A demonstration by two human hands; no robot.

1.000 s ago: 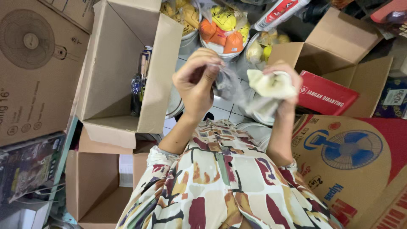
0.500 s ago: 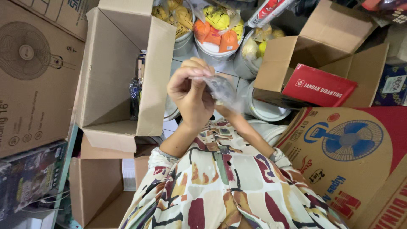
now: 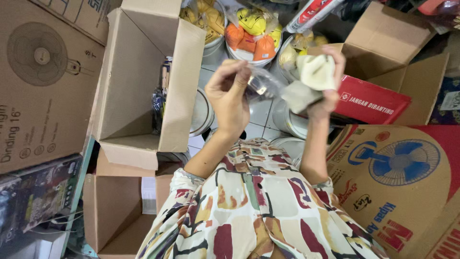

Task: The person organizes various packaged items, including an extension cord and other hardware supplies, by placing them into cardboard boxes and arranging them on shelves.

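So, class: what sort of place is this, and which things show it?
Probably a small shop's storeroom: stacked fan cartons, open cardboard boxes and tubs of bagged goods crowd the tiled floor.

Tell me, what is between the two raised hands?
In the head view, a clear glass item spans the gap: the left hand pinches it, while the right hand holds a pale cloth.

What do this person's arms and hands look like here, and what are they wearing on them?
Both forearms are bare, as are the left hand and right hand: no gloves, watch or rings show. The garment is cream, printed with maroon, orange, green and grey blocks outlined in black; its sleeves end near the elbows.
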